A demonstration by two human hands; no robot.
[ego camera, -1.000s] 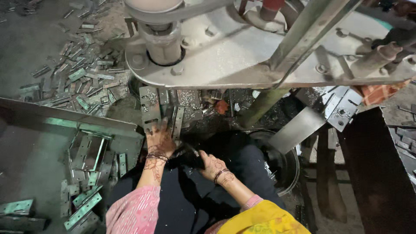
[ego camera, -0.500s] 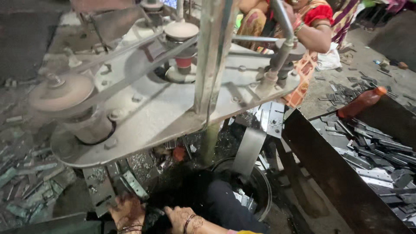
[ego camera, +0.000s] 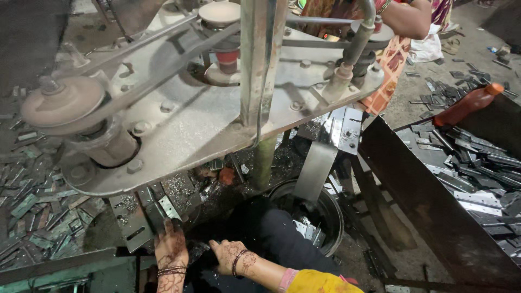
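Under the press plate, near left, the left hand lies palm down, fingers spread, on a flat metal strip among the swarf. Such a strip looks stiff, thin and sharp-edged, best pinched by its long sides. Just right, the right hand curls over something dark; its grip cannot be told.
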